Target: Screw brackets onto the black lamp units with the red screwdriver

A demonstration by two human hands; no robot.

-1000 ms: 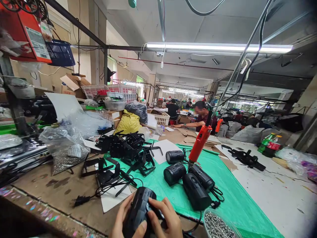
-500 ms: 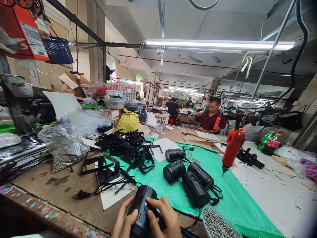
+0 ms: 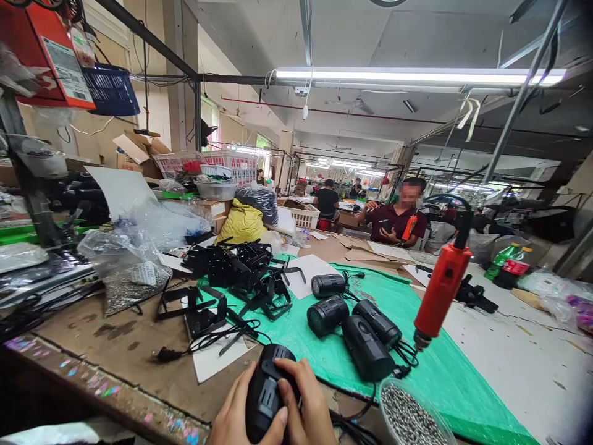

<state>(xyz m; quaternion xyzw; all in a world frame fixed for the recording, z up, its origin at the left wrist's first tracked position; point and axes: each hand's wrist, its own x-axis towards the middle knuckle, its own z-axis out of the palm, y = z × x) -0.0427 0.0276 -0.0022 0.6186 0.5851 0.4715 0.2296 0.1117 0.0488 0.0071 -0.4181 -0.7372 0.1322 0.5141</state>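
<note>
Both my hands grip a black lamp housing (image 3: 267, 392) at the bottom edge of the view. My left hand (image 3: 235, 413) wraps its left side with the thumb on top, and my right hand (image 3: 309, 405) covers its right side. A red electric screwdriver (image 3: 440, 293) hangs from a cable to the right, its tip above the green mat (image 3: 426, 377). Three more black housings (image 3: 354, 330) with cords lie on the mat just beyond my hands. A clear bowl of small screws (image 3: 407, 420) sits at my right.
A pile of black metal brackets (image 3: 241, 275) and plastic bags of parts (image 3: 132, 259) lie to the left. A person in a dark red shirt (image 3: 393, 219) sits across the bench. Green and red bottles (image 3: 507, 262) stand far right. Baskets and boxes fill the back left.
The hanging red screwdriver has swung from the middle of the mat to the right. My hands have turned the housing slightly and closed further around it. The person opposite has sat upright.
</note>
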